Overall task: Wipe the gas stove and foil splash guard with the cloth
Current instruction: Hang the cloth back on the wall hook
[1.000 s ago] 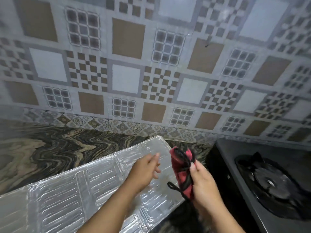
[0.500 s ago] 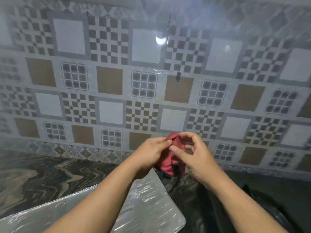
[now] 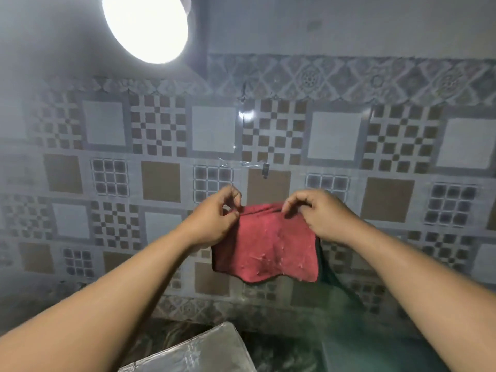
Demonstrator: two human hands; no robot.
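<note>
A red cloth [image 3: 268, 248] with a dark border hangs spread out in front of the tiled wall. My left hand [image 3: 214, 218] pinches its top left corner and my right hand [image 3: 319, 213] pinches its top right edge. Both hands are raised at chest height. A corner of the foil splash guard [image 3: 204, 350] lies flat on the counter at the bottom centre. The gas stove [image 3: 370, 353] is only a dark, blurred edge at the bottom right.
A patterned tiled wall [image 3: 161, 183] fills the view, with a clear plastic sheet taped over it. A bright lamp [image 3: 147, 25] glares at the top left. A small hook [image 3: 265, 170] sticks out above the cloth. Dark marbled counter [image 3: 174, 334] runs below.
The view has tilted up from the counter to the wall. The cloth, bunched in my right hand before, is now unfolded and stretched between both raised hands.
</note>
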